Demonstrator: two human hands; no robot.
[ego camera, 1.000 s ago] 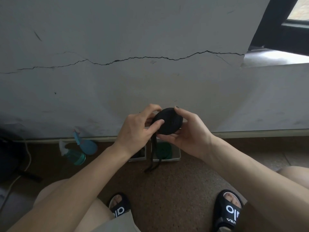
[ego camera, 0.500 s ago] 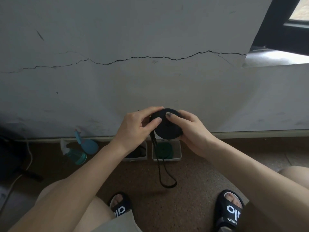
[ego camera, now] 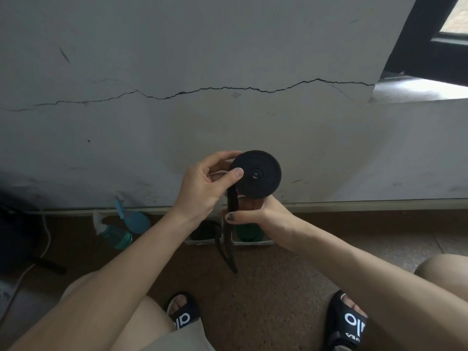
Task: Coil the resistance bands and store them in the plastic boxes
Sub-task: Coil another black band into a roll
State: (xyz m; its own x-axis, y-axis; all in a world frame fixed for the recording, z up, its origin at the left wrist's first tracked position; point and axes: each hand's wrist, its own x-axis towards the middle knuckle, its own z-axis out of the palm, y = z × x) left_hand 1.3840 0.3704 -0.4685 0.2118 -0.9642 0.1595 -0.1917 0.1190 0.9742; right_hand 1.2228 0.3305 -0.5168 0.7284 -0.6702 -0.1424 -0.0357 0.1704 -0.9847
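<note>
a pale plaster wall [ego camera: 228, 59] fills the upper half, matte and scuffed, split by a thin jagged crack [ego camera: 202, 91] running almost its full width. at the top right a dark window frame [ego camera: 430, 46] is cut off by the edge. below the skirting lies a brown speckled floor [ego camera: 266, 287], rough like fine aggregate.

bare forearms and knees come in from the bottom, the knees cropped. two black slide sandals [ego camera: 348, 323] with white lettering show, the left one half hidden by pale shorts.

at the left edge a dark bulky shape and a white cable are too dim to name. near the wall lies a teal spray bottle [ego camera: 116, 234] beside a blue rounded object.

two small white plastic boxes [ego camera: 253, 241] sit side by side at the skirting, partly hidden by the wrists; the right one holds a green coil [ego camera: 249, 233], the left something dark that is hard to read.

the black resistance band [ego camera: 255, 174] is held in the air in front of the wall, above the boxes, wound into a flat ridged disc with a small hole at the centre. its loose tail hangs down past the boxes.

the left hand [ego camera: 202, 186] pinches the disc's left rim, thumb on the face and fingers curled behind. the right hand [ego camera: 260, 211] is under the disc, thumb lying across the tail; its fingers are mostly hidden behind the band.
</note>
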